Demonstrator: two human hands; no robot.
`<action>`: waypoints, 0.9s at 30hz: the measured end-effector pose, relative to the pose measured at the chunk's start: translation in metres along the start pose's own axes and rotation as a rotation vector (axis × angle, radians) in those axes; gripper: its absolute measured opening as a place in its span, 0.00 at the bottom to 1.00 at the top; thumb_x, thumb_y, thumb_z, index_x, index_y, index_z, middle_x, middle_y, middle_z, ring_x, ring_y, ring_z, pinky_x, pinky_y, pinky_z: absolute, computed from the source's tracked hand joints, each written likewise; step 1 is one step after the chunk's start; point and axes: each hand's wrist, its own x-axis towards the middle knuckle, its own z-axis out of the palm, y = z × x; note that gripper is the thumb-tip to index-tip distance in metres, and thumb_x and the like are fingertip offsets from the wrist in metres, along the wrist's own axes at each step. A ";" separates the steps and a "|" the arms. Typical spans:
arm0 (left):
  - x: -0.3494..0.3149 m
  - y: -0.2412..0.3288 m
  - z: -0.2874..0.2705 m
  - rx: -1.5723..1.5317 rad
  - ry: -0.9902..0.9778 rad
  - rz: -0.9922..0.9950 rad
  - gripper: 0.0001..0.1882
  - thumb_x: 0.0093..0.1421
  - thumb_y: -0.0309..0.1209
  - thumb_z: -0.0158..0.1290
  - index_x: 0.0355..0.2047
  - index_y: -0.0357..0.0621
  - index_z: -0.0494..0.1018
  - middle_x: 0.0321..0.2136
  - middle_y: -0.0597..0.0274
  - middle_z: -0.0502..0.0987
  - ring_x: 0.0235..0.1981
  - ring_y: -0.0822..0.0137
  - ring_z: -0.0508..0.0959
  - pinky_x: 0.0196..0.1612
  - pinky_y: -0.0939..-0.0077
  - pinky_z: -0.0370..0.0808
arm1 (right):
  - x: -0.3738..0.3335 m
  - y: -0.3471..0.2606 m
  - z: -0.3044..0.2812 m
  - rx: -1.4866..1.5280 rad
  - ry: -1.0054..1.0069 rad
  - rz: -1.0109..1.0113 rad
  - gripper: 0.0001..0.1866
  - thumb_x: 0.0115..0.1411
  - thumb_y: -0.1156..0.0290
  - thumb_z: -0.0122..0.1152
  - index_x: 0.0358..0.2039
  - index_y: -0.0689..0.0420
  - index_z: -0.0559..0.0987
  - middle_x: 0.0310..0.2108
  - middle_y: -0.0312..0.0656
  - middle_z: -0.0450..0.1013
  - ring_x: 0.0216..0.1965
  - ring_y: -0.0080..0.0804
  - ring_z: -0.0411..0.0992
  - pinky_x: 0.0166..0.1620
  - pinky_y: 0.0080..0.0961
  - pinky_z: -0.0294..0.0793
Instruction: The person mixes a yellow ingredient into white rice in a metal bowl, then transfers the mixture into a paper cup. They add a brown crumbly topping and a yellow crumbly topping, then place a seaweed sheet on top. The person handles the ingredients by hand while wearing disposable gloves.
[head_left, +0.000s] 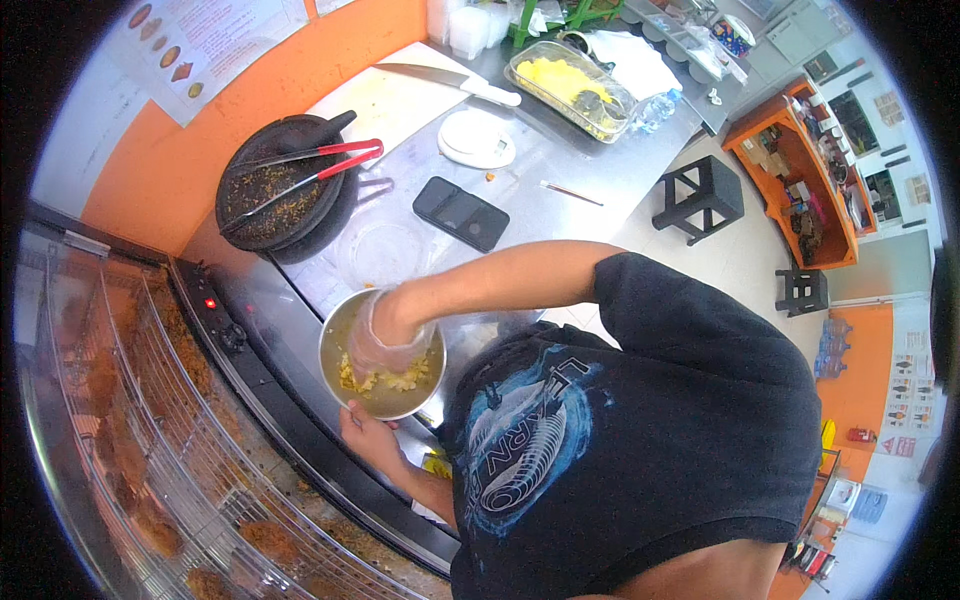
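Note:
A round metal mixing bowl [418, 402] stands at the counter's near edge with crumbly yellow food [408, 379] in its bottom. My left hand [368, 436] is bare and closed on the bowl's lower rim, thumb up on the edge. Inside the bowl, my right hand [385, 335] wears a loose clear plastic glove. Its fingers curl down into the yellow food, and their tips are hidden there. Past the bowl lies a black phone [461, 213], and behind it a white kitchen scale [477, 139].
Red-handled tongs [335, 158] rest across a dark stone mortar [262, 215]. A knife [455, 83] lies on a white cutting board [408, 103]. A clear tray [571, 82] holds more yellow food. At the lower left, wire racks [170, 400] hold browned pieces. A black stool [697, 197] stands behind the counter.

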 end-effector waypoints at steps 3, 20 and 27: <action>-0.001 0.003 -0.001 -0.026 -0.004 -0.009 0.17 0.72 0.36 0.43 0.33 0.33 0.71 0.19 0.56 0.75 0.10 0.70 0.69 0.13 0.74 0.64 | -0.003 -0.008 -0.038 0.020 -0.029 0.108 0.18 0.57 0.61 0.60 0.39 0.62 0.83 0.38 0.56 0.80 0.42 0.54 0.78 0.46 0.46 0.77; -0.001 0.001 0.000 0.064 0.002 -0.046 0.18 0.72 0.37 0.44 0.35 0.32 0.71 0.22 0.52 0.76 0.12 0.67 0.71 0.13 0.73 0.66 | 0.008 0.011 -0.003 -0.145 0.058 0.326 0.12 0.52 0.65 0.63 0.34 0.59 0.85 0.35 0.51 0.81 0.39 0.49 0.80 0.43 0.45 0.78; 0.005 -0.003 0.002 0.111 0.043 0.060 0.19 0.71 0.37 0.45 0.33 0.30 0.71 0.22 0.49 0.75 0.12 0.65 0.71 0.14 0.70 0.67 | -0.011 -0.036 0.052 -0.315 0.141 0.072 0.12 0.53 0.65 0.62 0.33 0.59 0.82 0.35 0.45 0.78 0.34 0.48 0.80 0.34 0.44 0.80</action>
